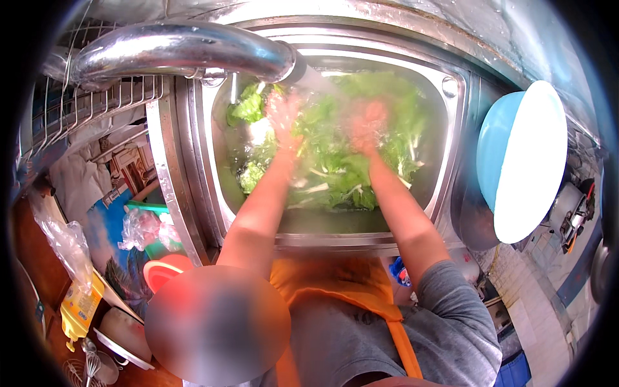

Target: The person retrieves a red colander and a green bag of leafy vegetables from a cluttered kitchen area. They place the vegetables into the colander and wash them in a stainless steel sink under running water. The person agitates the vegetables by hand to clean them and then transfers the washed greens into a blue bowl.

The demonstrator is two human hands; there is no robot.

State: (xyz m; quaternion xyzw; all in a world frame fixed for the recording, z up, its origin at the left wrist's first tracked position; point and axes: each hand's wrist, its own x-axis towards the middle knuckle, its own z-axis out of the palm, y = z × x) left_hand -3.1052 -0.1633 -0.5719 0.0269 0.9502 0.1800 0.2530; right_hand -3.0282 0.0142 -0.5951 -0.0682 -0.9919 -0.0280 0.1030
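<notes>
Loose leafy greens (333, 179) with pale stems float in a stainless steel sink (449, 188) full of water. My left hand (284, 116) is in the water at the left of the sink, beside a bright green leaf clump (250, 106). Further right, my right hand (369, 125) is down among the leaves. Splashing and blur hide the fingers of both hands, so a grip on any leaf cannot be made out. From the upper left, a thick chrome faucet (193, 51) reaches over the sink and pours water between my hands.
A light blue plastic basin (500, 140) with a white inside stands tilted right of the sink. At left are a wire rack (92, 109), a green container (157, 249) with plastic bags, and a yellow bottle (80, 309). A whisk (92, 363) lies lower left, near a pot (123, 331).
</notes>
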